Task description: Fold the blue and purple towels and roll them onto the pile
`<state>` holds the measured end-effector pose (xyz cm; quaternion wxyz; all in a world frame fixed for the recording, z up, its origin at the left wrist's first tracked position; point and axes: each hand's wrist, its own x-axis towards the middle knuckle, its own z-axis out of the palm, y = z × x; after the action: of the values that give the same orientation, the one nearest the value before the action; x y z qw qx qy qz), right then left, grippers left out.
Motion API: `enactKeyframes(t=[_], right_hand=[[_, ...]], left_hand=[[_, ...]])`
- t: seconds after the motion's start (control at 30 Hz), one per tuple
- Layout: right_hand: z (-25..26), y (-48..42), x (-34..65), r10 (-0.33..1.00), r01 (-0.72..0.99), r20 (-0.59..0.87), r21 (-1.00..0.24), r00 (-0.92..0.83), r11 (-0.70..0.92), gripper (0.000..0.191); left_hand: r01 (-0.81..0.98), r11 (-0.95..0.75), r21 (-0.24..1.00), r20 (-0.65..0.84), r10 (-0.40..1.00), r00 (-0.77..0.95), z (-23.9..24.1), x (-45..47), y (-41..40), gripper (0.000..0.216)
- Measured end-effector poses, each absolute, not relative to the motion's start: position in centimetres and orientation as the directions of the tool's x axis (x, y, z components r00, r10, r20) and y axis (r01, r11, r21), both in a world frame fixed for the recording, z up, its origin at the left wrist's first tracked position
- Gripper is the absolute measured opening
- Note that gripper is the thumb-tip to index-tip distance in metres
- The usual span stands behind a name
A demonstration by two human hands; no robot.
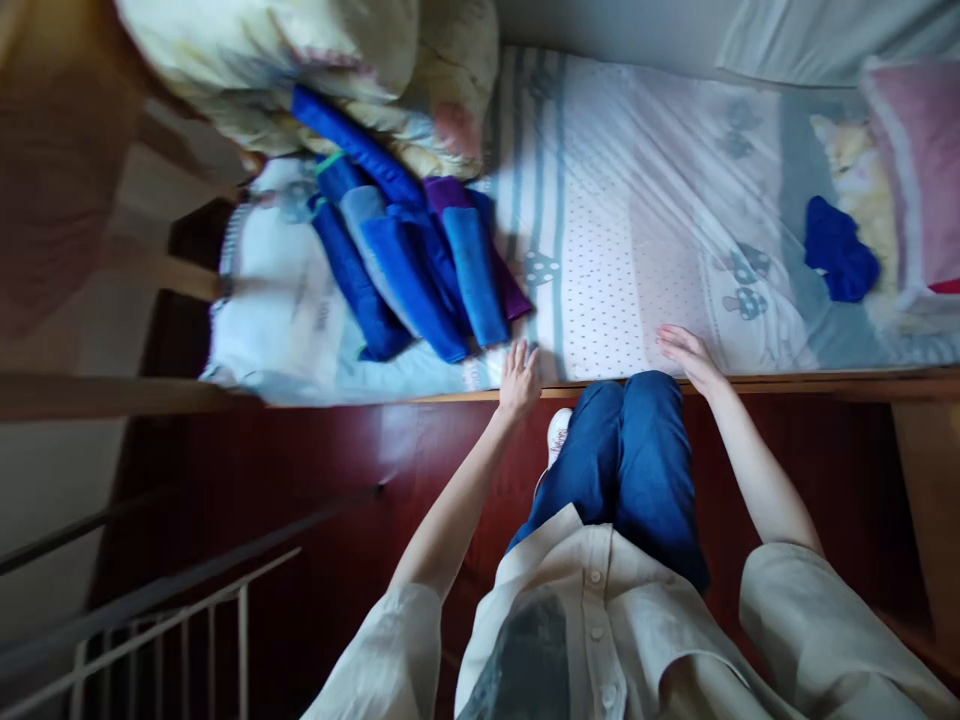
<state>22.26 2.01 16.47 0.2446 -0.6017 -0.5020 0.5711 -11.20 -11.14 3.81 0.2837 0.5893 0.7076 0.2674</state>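
My left hand (519,378) rests at the bed's near edge, fingers stretched out, just below a stack of folded blue and purple cloths (420,265). It holds nothing. My right hand (688,356) lies flat and open on the patterned sheet (622,220) near the wooden bed rail (810,384). A crumpled dark blue cloth (838,250) lies far right on the bed, apart from both hands.
A bunched pale quilt (315,70) sits at the bed's left end above the stack. A pink pillow (919,170) and a cream soft toy (859,180) lie at the right. My blue-trousered knees press the rail. A white metal rack (172,630) stands lower left on dark red floor.
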Motion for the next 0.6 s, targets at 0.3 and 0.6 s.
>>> enactKeyframes(t=[0.3, 0.6], right_hand=[[16.9, 0.9, 39.3, 0.776, 0.246, -0.434, -0.777, 0.458, -0.580, 0.033], [15.7, 10.3, 48.4, 0.816, 0.617, -0.222, -0.558, 0.533, -0.555, 0.052]], left_hand=[[0.793, -0.166, 0.586, -0.192, 0.923, 0.335, 3.4, -0.6, -7.2, 0.065], [0.941, -0.236, 0.243, -0.336, 0.889, 0.310, 2.9, 0.9, -4.5, 0.067]])
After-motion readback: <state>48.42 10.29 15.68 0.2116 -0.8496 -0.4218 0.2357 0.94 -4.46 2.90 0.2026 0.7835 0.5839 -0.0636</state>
